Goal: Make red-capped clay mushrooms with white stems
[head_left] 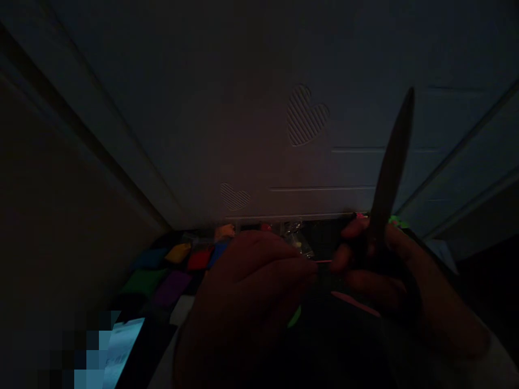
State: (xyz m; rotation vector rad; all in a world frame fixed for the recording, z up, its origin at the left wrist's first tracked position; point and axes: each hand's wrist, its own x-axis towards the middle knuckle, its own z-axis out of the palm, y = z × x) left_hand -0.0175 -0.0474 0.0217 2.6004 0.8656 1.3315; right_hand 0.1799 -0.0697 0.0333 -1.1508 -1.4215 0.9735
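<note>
The scene is very dark. My right hand (377, 281) is closed around the dark handles of a pair of scissors (391, 173), whose blades are together and point up. My left hand (251, 292) is closed, its fingertips pinched together. A thin pink strip (323, 261) runs from those fingertips toward my right hand; which hand bears it is hard to see. Something bright green (295, 317) shows under my left hand, mostly hidden. Below my right hand lies a flat pink strip-like piece (354, 303).
Several coloured packets, among them a green one (141, 282) and a purple one (172, 287), lie left of my hands. Clear plastic wrapping (300, 243) sits behind them. A pale panel with heart reliefs (307, 116) rises at the back. A lit screen (124, 351) is at lower left.
</note>
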